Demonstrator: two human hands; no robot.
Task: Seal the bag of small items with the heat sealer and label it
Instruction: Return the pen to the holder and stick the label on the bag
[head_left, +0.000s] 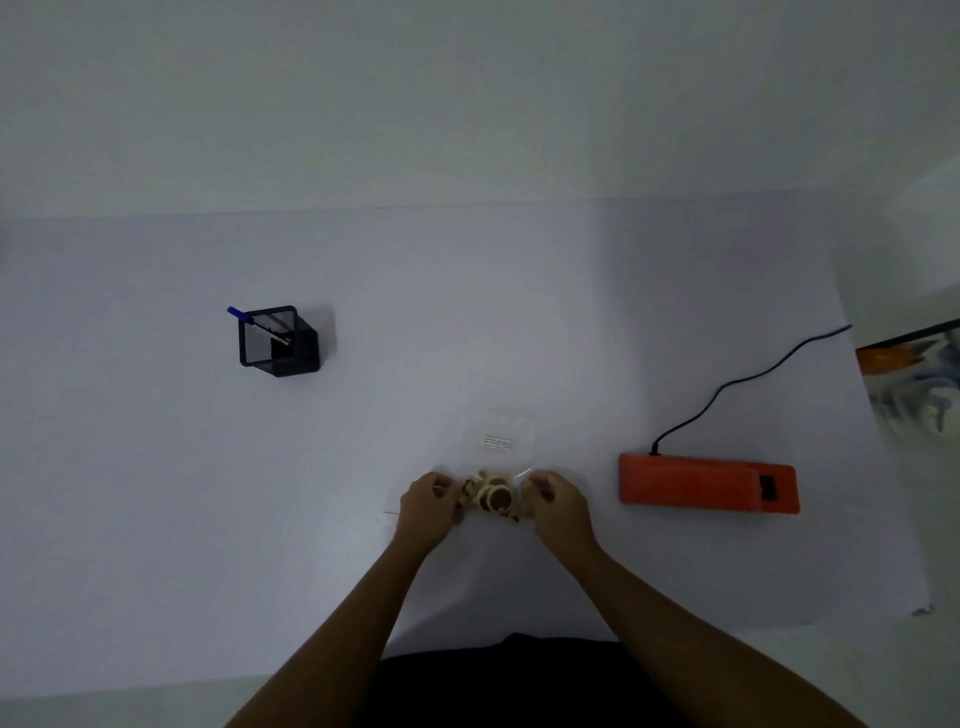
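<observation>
A clear plastic bag (498, 441) lies on the white table in front of me, with a small white printed label on its far part. Several small yellowish and brown round items (493, 498) bunch at its near end. My left hand (428, 512) grips the bag's left side and my right hand (558, 506) grips its right side, both next to the items. The orange heat sealer (706, 483) lies flat to the right, its lid down, apart from my hands.
A black cable (748, 382) runs from the sealer toward the table's right edge. A black mesh pen holder (278, 340) with a blue pen stands at the far left. A small white strip (389, 514) lies left of my left hand. A colourful object (914, 374) sits beyond the right edge.
</observation>
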